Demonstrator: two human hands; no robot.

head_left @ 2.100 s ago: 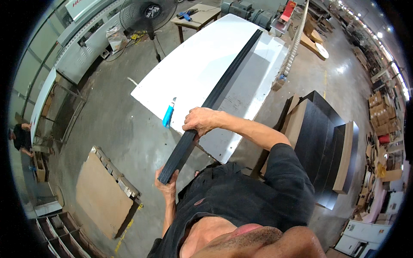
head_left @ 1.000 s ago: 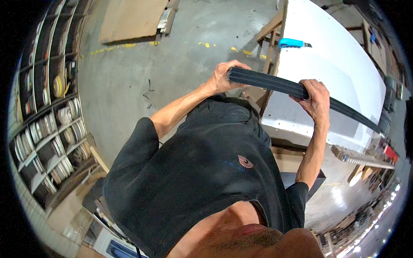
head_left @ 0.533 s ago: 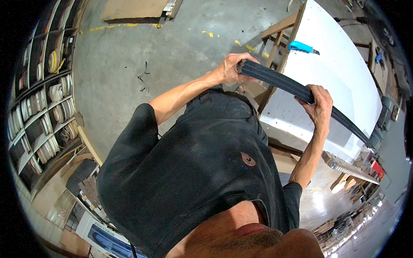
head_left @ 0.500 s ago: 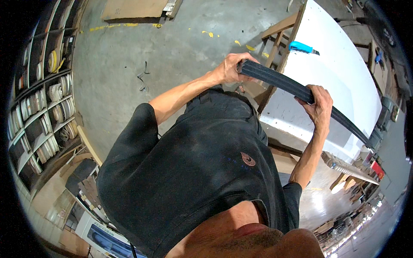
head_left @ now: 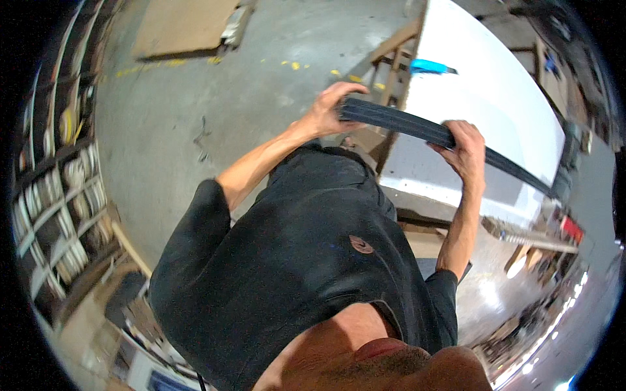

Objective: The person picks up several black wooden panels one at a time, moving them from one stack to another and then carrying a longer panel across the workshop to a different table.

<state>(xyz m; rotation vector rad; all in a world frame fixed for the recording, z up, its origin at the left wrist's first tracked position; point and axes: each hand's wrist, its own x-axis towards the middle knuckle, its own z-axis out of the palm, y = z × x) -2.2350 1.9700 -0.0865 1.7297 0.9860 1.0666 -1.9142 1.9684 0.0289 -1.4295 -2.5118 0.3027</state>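
Observation:
A long bundle of thin black strips (head_left: 396, 121) slants from the middle of the view toward the right. My left hand (head_left: 328, 112) is closed round its left end, thumb and fingers on opposite sides. Farther along, my right hand (head_left: 467, 148) grips the bundle from above, its fingers partly hidden. The strips' far end reaches over the right side of a white-topped table (head_left: 486, 85). A cutter with a bright blue handle (head_left: 429, 66) lies near that table's left edge, apart from both hands.
At my left stand shelves with many rolls of edging (head_left: 78, 169). A brown board (head_left: 182, 29) lies on the grey floor ahead. The table's wooden leg frame (head_left: 393, 55) sticks out on its left. A red object (head_left: 572, 230) sits beyond the table at the right.
The whole view has swung, so the table, cutter and shelves appear farther left. Both hands still grip the bundle, which slants a little less steeply.

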